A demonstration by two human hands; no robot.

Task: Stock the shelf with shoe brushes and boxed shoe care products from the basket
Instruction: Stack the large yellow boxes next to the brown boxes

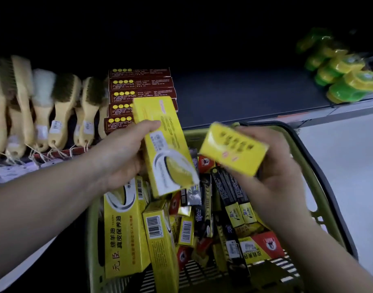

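Near, at 6 o'clock, the basket [327, 199] is heaped with loose boxes; just above it my left hand [122, 153] curls round a long yellow box [164, 144], thumb on top, and my right hand [282, 176] grips a short yellow box [234, 149] by one end. Both grips look shallow to me, so either box could slip back into the heap. Farther, at 12 o'clock, the bare shelf [244, 98] lies beside the stacked maroon boxes [141, 84] at 11 and the brushes [63, 111] at 10; a careless push could topple that stack.

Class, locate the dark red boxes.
Head view, left of centre: the dark red boxes sit on the shelf, right of the shoe brushes, behind the left hand's long yellow box.
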